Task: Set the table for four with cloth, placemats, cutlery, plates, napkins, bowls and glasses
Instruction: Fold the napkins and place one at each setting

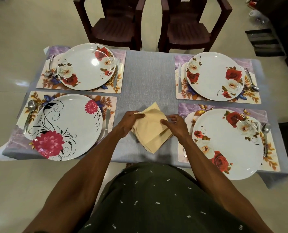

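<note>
With my left hand [130, 121] pinching the top sheet and my right hand [175, 125] pinning the stack of pale-yellow square cloth napkins [152, 130] mid-table on the grey tablecloth [146, 76], I risk lifting 2 clinging layers at once, dragging the pile askew.

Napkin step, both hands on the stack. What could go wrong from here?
1. The left hand and right hand are peeling one napkin off the napkin stack; two may lift together.
2. The near-right plate and near-left plate reach close to the table edge; a forearm could nudge one off.
3. The knife lies beside the left wrist and may get knocked askew.
</note>
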